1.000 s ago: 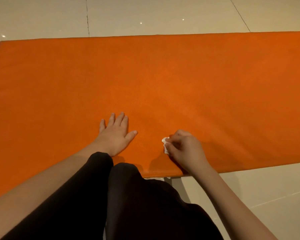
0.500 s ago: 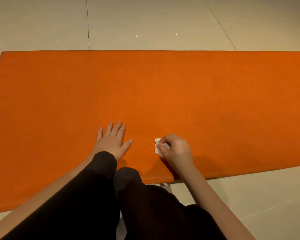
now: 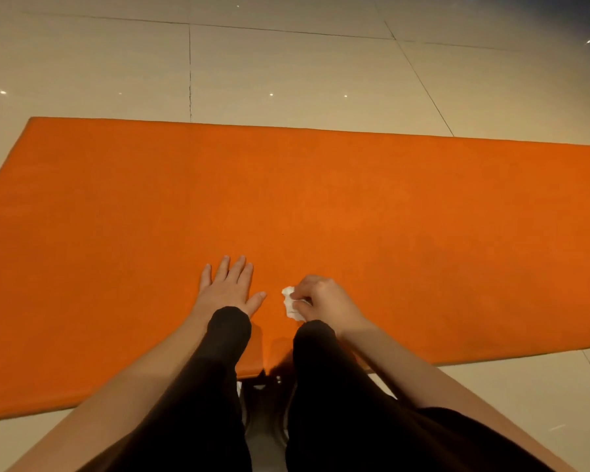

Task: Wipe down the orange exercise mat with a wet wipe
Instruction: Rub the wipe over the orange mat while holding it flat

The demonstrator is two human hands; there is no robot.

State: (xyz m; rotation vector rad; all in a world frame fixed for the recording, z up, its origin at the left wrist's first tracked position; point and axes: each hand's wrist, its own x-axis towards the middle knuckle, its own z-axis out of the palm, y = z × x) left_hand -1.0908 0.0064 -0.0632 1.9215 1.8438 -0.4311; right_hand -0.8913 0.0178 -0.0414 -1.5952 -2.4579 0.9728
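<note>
our left hand (image 3: 230,289) flat, palm down, fingers spread | our right hand (image 3: 324,299) curled, pinching the wipe (image 3: 289,301) | both forearms bare, stretched forward

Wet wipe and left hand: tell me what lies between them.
Only a strip of bare orange mat separates the left hand from the wet wipe pinched in the right hand, as the head view shows.

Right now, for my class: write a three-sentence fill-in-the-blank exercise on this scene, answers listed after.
1. The right hand pinches a crumpled white wet ____.
2. The left hand rests flat, fingers straight, on the ____ mat.
3. The mat lies on a floor of pale ____.
Missing words: wipe; orange; tiles.
</note>
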